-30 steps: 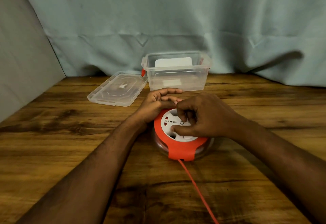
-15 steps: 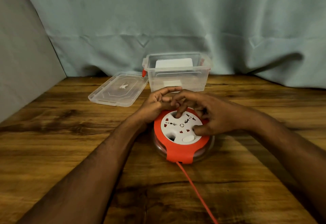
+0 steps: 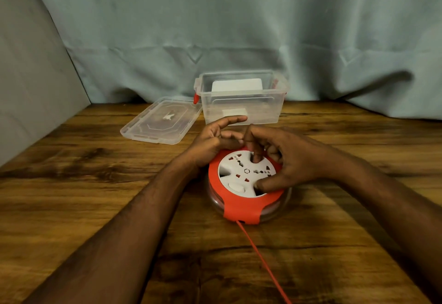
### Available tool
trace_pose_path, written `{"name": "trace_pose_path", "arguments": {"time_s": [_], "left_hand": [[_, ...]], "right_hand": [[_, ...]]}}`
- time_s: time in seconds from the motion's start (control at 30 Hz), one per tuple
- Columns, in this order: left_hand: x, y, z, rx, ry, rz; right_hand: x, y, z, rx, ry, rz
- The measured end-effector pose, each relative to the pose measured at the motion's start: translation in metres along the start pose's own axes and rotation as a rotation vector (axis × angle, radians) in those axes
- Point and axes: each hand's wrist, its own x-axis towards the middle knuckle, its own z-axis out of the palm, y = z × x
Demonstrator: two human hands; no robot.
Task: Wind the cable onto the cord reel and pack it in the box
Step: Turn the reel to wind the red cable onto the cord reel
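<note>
The round cord reel (image 3: 241,204), orange with a white socket face, lies flat on the wooden table (image 3: 71,196). Its orange cable (image 3: 260,260) runs from the reel's front slot toward the bottom edge of the view. My right hand (image 3: 291,157) grips the white socket disc, with one finger in a top notch and the thumb in a lower right notch. My left hand (image 3: 215,141) holds the reel's far left rim, its index finger stretched out. The clear plastic box (image 3: 241,110) stands open behind the reel, with a white card inside.
The box's clear lid (image 3: 160,122) lies flat to the left of the box. A pale blue curtain (image 3: 239,28) hangs along the back of the table, and a grey wall (image 3: 28,76) closes the left side.
My right hand has shifted round the white disc, which has turned: the white button moved from lower right to lower left. The left hand stays on the rim.
</note>
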Motion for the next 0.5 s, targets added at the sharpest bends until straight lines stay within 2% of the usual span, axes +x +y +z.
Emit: {"name": "trace_pose_path", "arguments": {"time_s": [0.5], "left_hand": [[0.000, -0.001, 0.001, -0.066, 0.011, 0.019]], "right_hand": [[0.002, -0.010, 0.013, -0.224, 0.099, 0.052]]}}
